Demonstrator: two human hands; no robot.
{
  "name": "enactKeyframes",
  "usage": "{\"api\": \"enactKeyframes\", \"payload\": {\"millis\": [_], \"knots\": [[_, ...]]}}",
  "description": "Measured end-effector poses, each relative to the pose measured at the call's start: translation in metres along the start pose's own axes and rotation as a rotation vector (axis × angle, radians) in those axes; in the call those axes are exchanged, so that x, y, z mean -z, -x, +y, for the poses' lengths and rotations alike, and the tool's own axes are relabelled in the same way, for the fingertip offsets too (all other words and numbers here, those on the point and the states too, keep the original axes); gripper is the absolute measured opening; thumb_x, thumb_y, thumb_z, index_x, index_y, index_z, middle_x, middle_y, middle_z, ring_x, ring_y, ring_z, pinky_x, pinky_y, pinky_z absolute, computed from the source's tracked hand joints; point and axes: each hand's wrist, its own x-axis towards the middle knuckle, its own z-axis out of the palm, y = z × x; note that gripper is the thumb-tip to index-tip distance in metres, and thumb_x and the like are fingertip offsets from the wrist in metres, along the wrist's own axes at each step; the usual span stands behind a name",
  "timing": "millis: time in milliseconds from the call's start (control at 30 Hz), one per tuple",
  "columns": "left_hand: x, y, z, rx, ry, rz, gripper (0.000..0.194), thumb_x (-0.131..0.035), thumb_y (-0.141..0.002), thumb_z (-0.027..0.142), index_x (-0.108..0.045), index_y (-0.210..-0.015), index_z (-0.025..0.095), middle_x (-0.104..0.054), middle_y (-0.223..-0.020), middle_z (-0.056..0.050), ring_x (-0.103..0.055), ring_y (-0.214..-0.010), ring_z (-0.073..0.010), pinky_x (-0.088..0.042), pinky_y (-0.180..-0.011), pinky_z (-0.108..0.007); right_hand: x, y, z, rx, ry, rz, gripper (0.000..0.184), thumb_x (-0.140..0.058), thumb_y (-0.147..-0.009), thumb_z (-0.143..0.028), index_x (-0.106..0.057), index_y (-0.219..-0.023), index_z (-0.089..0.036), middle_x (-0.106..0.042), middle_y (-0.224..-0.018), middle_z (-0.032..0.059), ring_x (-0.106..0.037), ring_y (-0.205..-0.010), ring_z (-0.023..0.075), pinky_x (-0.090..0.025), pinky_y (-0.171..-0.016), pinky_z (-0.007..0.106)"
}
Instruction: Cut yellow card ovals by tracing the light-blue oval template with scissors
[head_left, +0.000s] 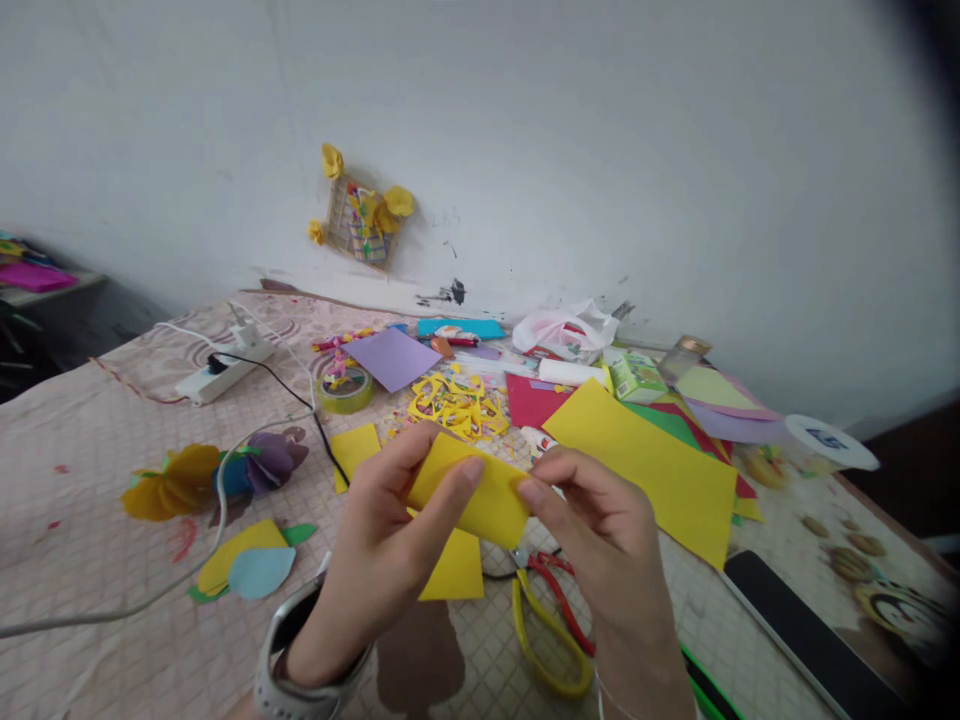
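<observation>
Curled yellow paper, pinched between two hands

Left to right: a yellow paper flower (171,482) sits on the patterned cloth (90,480), away from the work. The left hand (379,545), a smartwatch (289,640) on its wrist, and the right hand (600,525) hold the curled yellow paper (469,490) in the air above the clutter. Fingers on both sides are closed narrowly on its ends, apparently so the curl cannot spring open. Scissors (551,625) lie just below, seemingly left within easy reach. A long yellow sheet (645,470) rests near the right hand on other coloured paper, handy for taking up.
</observation>
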Motion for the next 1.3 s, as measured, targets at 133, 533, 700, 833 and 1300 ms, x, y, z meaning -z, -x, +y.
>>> {"api": "enactKeyframes", "payload": {"millis": [133,533,700,833,1300], "knots": [[0.000,-0.002,-0.002,0.018,0.016,0.042,0.026,-0.066,-0.084,0.032,-0.053,-0.066,0.018,-0.045,-0.062,0.003,-0.038,-0.057,-0.0104,-0.034,-0.049,-0.021,0.003,-0.001,-0.001,0.005,0.029,-0.044,0.019,-0.064,-0.090,-0.021,-0.060,-0.072,-0.023,-0.055,-0.068,-0.0055,-0.050,-0.065,0.0118,-0.039,-0.061,0.024],[-0.002,-0.005,-0.003,0.046,-0.033,-0.145,0.023,-0.065,-0.083,0.029,-0.056,-0.066,0.017,-0.046,-0.061,0.002,-0.041,-0.055,-0.0103,-0.033,-0.047,-0.022,0.002,-0.007,-0.001,0.059,0.132,-0.122,0.013,-0.064,-0.087,-0.019,-0.060,-0.074,-0.021,-0.056,-0.072,-0.0020,-0.053,-0.069,0.0158,-0.043,-0.064,0.029],[-0.006,-0.008,-0.008,0.099,0.179,-0.161,0.016,-0.072,-0.080,0.029,-0.060,-0.077,0.018,-0.054,-0.066,0.003,-0.048,-0.060,-0.0099,-0.040,-0.054,-0.020,-0.003,-0.004,0.002,0.065,0.029,-0.035,0.016,-0.062,-0.090,-0.019,-0.060,-0.075,-0.022,-0.055,-0.072,-0.0026,-0.052,-0.069,0.0146,-0.041,-0.063,0.027],[-0.014,-0.008,-0.010,0.211,0.367,-0.237,0.022,-0.078,-0.074,0.024,-0.067,-0.092,0.019,-0.069,-0.086,-0.001,-0.061,-0.078,-0.0142,-0.049,-0.073,-0.026,-0.008,-0.004,0.004,0.088,-0.031,0.083,0.014,-0.063,-0.090,-0.019,-0.062,-0.076,-0.023,-0.056,-0.074,-0.0020,-0.052,-0.071,0.0154,-0.042,-0.064,0.027],[-0.010,-0.012,-0.019,0.068,0.408,-0.008,0.010,-0.074,-0.079,0.025,-0.069,-0.072,0.019,-0.062,-0.070,0.002,-0.052,-0.070,-0.0104,-0.041,-0.066,-0.020,-0.008,-0.010,0.015,0.235,-0.087,0.283,0.014,-0.066,-0.086,-0.012,-0.066,-0.077,-0.022,-0.057,-0.072,-0.0052,-0.051,-0.069,0.0118,-0.042,-0.064,0.022]]}}
